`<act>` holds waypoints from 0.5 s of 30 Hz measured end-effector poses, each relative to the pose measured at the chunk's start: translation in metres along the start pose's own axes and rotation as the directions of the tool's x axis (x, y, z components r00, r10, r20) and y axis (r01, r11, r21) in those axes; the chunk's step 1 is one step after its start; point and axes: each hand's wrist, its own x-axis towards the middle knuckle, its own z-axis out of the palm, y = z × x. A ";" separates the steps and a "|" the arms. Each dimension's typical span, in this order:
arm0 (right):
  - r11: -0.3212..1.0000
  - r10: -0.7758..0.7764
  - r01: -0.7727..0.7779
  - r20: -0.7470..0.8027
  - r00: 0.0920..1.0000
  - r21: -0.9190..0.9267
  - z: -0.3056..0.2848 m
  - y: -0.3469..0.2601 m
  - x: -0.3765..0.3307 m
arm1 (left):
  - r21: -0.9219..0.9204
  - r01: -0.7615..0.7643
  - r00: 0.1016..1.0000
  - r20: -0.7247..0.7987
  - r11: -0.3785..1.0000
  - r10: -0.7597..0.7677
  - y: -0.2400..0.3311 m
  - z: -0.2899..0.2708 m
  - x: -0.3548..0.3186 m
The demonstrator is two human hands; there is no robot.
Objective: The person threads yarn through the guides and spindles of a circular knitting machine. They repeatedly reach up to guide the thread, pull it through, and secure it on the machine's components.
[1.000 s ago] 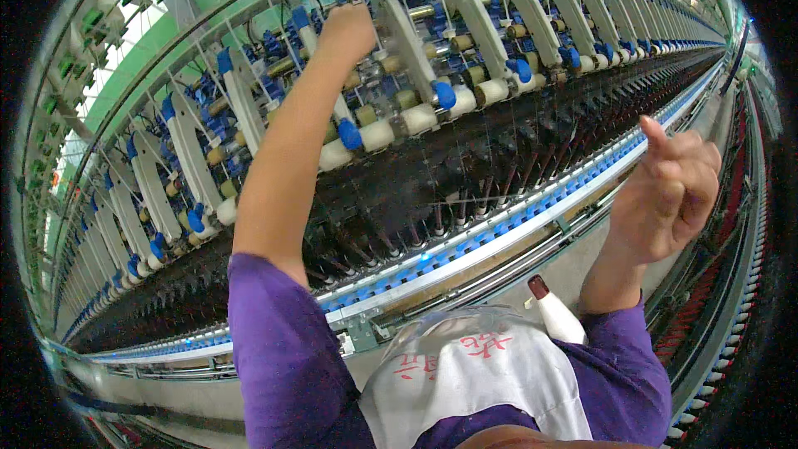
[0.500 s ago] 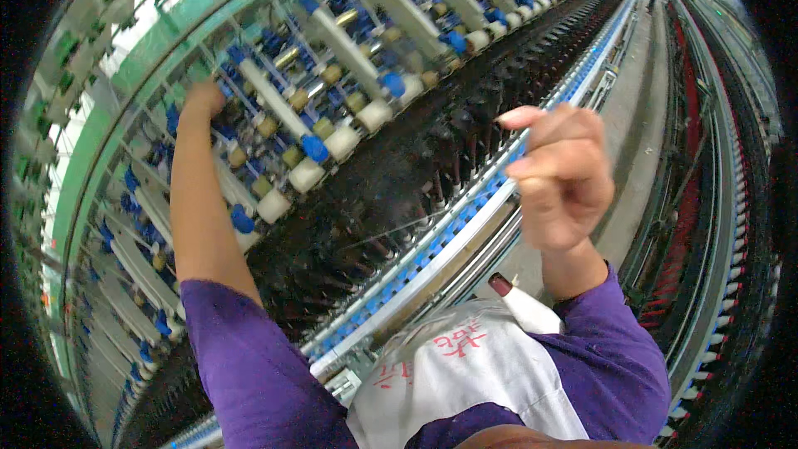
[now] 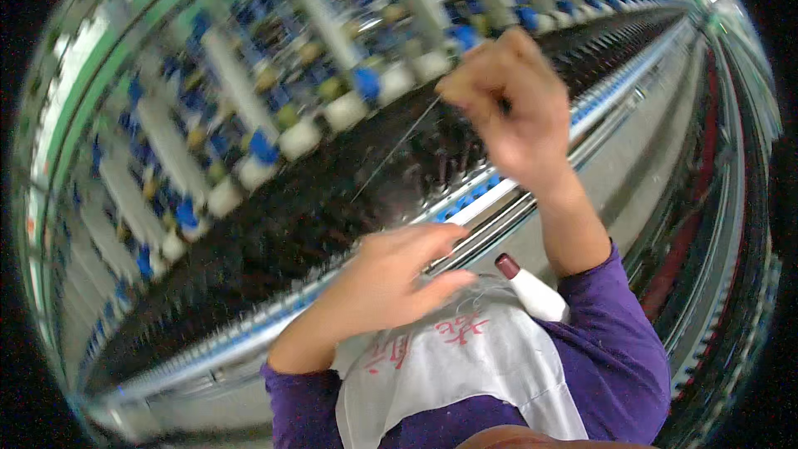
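Thread [image 3: 395, 150], thin and pale, runs taut from the pinched fingertips of the right hand [image 3: 509, 104], slanting down and leftward to a point above the left hand [image 3: 386, 278]; its lower end fades against the dark strip [image 3: 274, 216] of the machine. Right hand: fingers curled in, thumb and forefinger closed on the strand. Left hand: open, fingers stretched to the right, thumb spread away, apparently holding nothing; blurred. It hovers below and left of the right hand, in front of the white apron [image 3: 465, 357]. White bobbin [image 3: 539, 293] with dark red tip leans just left of the right forearm, at the apron's edge. White rollers [image 3: 299, 140] stand above and left of both hands; blue-and-white rail [image 3: 478, 199] passes between them.

Against half a second ago: left hand is down from among the machine's arms, now near the apron; right hand sits higher, over the dark strip. View has swung too.
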 end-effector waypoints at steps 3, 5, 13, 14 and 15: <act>1.000 -0.015 0.019 0.122 0.992 -0.025 0.049 0.005 0.019 | -0.442 0.239 0.925 0.376 0.864 -0.064 -0.016 0.052 -0.002; 0.986 -0.053 0.094 0.276 0.960 -0.139 0.081 0.008 0.026 | -0.767 0.306 0.904 0.420 0.564 0.082 -0.018 0.074 -0.007; 0.701 0.001 0.333 0.468 0.884 -0.631 0.174 0.045 0.042 | -0.852 0.072 0.995 0.094 0.519 0.016 -0.043 0.059 -0.042; 0.675 -0.029 0.360 0.464 0.885 -0.644 0.181 0.047 0.043 | -0.860 0.082 0.995 0.096 0.504 0.002 -0.043 0.057 -0.045; 0.703 -0.039 0.378 0.498 0.866 -0.603 0.187 0.047 0.043 | -0.876 0.074 0.996 0.088 0.477 0.007 -0.044 0.055 -0.049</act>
